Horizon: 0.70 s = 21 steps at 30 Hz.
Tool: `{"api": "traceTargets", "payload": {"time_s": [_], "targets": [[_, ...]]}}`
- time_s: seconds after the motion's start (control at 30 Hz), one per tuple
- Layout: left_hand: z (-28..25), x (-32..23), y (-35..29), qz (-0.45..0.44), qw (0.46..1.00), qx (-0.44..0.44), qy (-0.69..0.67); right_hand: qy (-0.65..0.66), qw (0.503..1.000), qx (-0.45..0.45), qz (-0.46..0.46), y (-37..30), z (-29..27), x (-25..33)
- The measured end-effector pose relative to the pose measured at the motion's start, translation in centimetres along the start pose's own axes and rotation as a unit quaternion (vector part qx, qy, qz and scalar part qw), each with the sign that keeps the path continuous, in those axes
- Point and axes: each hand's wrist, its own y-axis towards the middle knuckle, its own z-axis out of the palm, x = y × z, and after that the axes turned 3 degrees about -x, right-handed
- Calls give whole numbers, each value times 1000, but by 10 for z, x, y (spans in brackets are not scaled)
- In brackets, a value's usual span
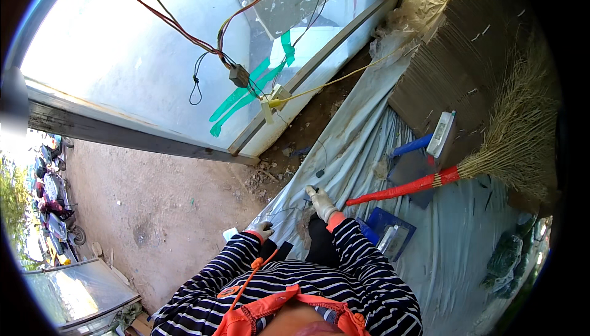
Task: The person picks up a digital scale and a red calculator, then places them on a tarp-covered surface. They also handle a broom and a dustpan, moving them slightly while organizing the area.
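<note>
My left hand (262, 230), in a pale glove, is low near my body with its fingers curled. What it holds, if anything, is too small to make out. A small white flat object (230, 234) lies just left of it. A thin dark cord (284, 209) runs between my two hands. My right hand (321, 203), also gloved, reaches farther forward over the pale plastic sheet (362, 133). Its fingers are closed on a small dark piece that I cannot identify. Just right of this hand is the red handle of a straw broom (402, 189).
A blue tray (402, 225) and a blue-handled tool (410, 146) lie to the right, near cardboard (439, 71). Wires with a connector block (239, 76) hang before a white panel (147, 41). Bare ground (147, 194) spreads left, with parked motorbikes (55, 201) beyond.
</note>
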Motion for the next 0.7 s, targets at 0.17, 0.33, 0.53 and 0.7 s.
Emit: {"api": "traceTargets", "payload": {"time_s": [0.17,0.33,0.53,0.7], "targets": [[0,-51,46,-5,984,-9,179,155,982,-78,-73,94,-7,14],[15,-47,108,57,975,-42,210,211,972,-72,-69,152,9,80],[12,-44,171,136,947,-10,292,293,951,-13,-101,232,49,137],[-18,-45,184,123,952,-5,281,330,937,22,-109,278,78,159]]}}
